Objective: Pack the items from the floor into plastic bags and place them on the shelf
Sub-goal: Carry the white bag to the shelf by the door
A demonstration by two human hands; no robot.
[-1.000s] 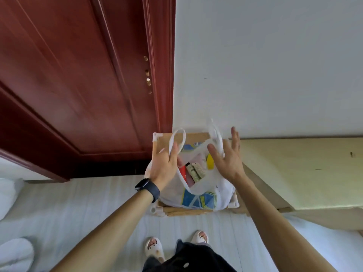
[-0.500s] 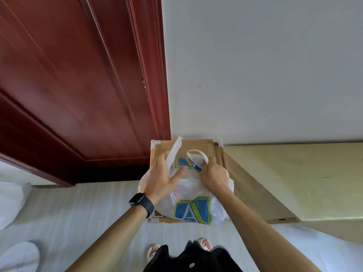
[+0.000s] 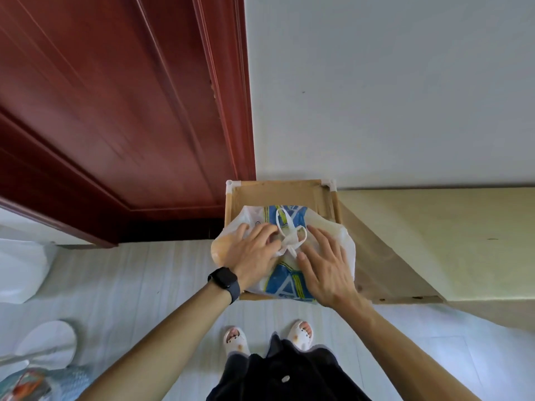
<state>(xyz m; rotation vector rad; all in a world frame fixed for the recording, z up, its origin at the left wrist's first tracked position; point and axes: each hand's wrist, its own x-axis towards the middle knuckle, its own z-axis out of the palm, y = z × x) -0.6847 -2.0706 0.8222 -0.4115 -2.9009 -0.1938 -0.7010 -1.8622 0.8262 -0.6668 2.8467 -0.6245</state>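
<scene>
A white plastic bag (image 3: 285,285) with blue and yellow print lies on the cardboard top of a small shelf (image 3: 278,191) with white corner joints. Its two handles (image 3: 288,237) are crossed into a knot on top, with loops sticking out. My left hand (image 3: 253,251), a dark watch on its wrist, rests flat on the bag's left side, fingertips at the knot. Just right of the knot, my right hand (image 3: 325,264) presses on the bag with fingers spread. The bag's contents are hidden.
A red-brown door (image 3: 115,111) stands left of the shelf, a white wall (image 3: 390,82) behind it. A beige surface (image 3: 434,241) and brown sheet adjoin on the right. On the floor at left lie a white bag (image 3: 20,270), a white round object (image 3: 47,341) and a patterned bundle (image 3: 31,383).
The open bag, with items showing inside, has been closed. Its handles, held apart a second ago, are now knotted together, and both hands have come down flat on the bag.
</scene>
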